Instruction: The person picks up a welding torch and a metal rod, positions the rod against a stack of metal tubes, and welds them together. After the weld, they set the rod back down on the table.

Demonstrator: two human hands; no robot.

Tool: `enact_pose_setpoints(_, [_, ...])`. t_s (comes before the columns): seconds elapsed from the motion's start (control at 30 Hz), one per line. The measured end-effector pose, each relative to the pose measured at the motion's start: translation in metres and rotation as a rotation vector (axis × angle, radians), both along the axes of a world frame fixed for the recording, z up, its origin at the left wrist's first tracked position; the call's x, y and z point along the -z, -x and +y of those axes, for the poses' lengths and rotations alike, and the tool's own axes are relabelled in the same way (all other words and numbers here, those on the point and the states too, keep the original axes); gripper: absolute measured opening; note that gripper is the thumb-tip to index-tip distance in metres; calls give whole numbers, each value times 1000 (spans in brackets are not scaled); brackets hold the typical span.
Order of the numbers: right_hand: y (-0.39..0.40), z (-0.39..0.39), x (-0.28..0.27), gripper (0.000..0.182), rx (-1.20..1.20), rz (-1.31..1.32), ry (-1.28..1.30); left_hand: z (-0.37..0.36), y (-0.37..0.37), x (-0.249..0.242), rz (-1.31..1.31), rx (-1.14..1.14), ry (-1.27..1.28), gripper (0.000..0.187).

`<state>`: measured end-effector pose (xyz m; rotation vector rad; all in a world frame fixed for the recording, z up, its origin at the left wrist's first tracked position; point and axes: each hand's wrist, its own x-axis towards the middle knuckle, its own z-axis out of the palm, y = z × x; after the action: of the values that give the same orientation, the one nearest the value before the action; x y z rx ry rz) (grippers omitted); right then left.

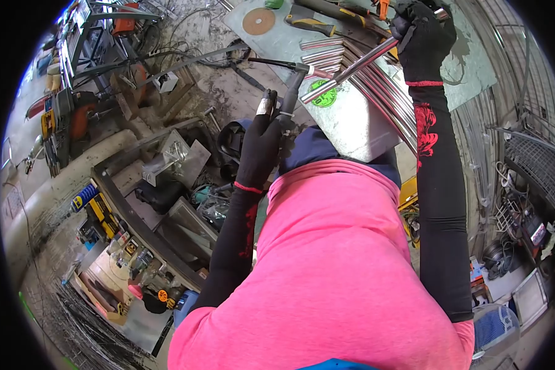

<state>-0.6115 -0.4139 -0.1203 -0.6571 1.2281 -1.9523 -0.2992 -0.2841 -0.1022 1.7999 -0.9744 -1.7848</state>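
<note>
My left hand (262, 145), in a black glove with light fingertips, is closed round the handle of a welding torch (293, 92), whose pinkish nozzle points right. My right hand (422, 46), also gloved in black, grips a shiny metal tube (351, 69) that slants down to the left. The tube's lower end lies close to the torch nozzle, beside a round green sticker (322, 97). Under the tube, several more metal tubes (385, 102) lie side by side on a grey metal sheet (354, 132).
A brown disc (259, 21) and yellow-black hand tools (311, 24) lie at the sheet's far side. To the left stands an open metal box (120, 179) with scraps. Wire racks (536, 151) stand at the right. Cables (197, 55) cross the floor.
</note>
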Motion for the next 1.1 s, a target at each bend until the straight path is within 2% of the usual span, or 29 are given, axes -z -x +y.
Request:
enact_pose_setpoints(0.13, [-4,-6,-5,24,-181,-97,14,15,5,-6,-29,-74,-57,65])
enact_pose_setpoints(0.2, [-11,-15,-12,27,-261,-165,109,24,13,-7,-35,-136,-35,60])
enact_pose_setpoints(0.23, [-7,-17,-18,32,-320,-123,23,27,20,-7,-39,-166,-30,60])
enact_pose_setpoints(0.3, [-9,-27,-4,31,-340,-116,22,39,31,-11,-42,-252,15,46])
enact_pose_setpoints(0.33, [-7,-32,2,31,-320,-96,31,43,34,-12,-47,-279,17,46])
enact_pose_setpoints(0.4, [-6,-36,-2,34,-443,-142,-7,46,40,-8,-28,-319,-62,38])
enact_pose_setpoints(0.47, [-8,-32,0,37,-540,-283,81,48,48,-7,-36,-335,-56,36])
enact_pose_setpoints(0.5, [-4,-33,6,39,-515,-204,92,52,50,-6,-50,-338,-56,35])
enact_pose_setpoints(0.6, [-9,-16,-31,40,-663,-428,235,60,52,-1,-58,-375,-96,35])
enact_pose_setpoints(0.63, [-6,-25,-24,40,-781,-632,196,59,53,0,-50,-396,-88,35])
enact_pose_setpoints(0.67, [5,-29,-21,43,-835,-599,187,62,55,0,-49,-429,-39,35])
enact_pose_setpoints(0.73, [-5,-25,-49,36,-741,-471,-54,71,57,3,-50,-478,-6,34])
enact_pose_setpoints(0.77, [-6,-26,-46,36,-751,-472,-61,73,56,4,-37,-494,-21,34])
enact_pose_setpoints(0.83, [1,-33,-39,43,-930,-222,143,75,54,3,-21,-503,-30,33])
enact_pose_setpoints(0.87, [9,-39,-33,43,-930,-214,149,75,55,1,-13,-501,-56,32])
enact_pose_setpoints(0.93, [18,-42,-25,57,-1082,-391,156,76,57,1,1,-499,-77,31])
enact_pose_setpoints(1.07, [19,-30,-19,44,-876,-365,77,73,60,-2,-39,-423,-106,33])
enact_pose_setpoints(1.1, [19,-30,-19,36,-812,-241,34,72,61,-3,-59,-391,-130,34])
